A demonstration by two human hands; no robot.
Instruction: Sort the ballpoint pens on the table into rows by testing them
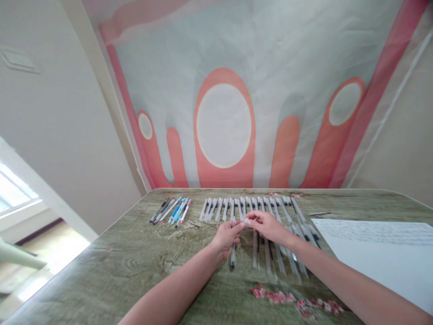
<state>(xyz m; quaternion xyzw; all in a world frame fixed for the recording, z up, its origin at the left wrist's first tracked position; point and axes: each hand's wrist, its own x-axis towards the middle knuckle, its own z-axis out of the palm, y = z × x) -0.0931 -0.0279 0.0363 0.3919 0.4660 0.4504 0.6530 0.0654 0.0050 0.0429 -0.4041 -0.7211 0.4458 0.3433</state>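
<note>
Clear plastic looked kinda slippery in the head view, so steadying the pen [233, 256] with the left hand [224, 238] and letting the right hand [268, 225] work by its fingertips seemed smartest. Left hand's grip was closed round the pen, just left of the lower clear pens [267, 258] on the surface [152, 262]; right was pinched narrow on a small whitish bit [246, 221], too blurry to name.

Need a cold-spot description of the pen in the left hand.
Find the green wood-look table below the wall with coral shapes. Just in front of the long row of clear pens, the left hand grips one clear pen, dark end nearest the person. Unlike the row behind it, it's wrapped by fingers, not lying on the table.
</note>
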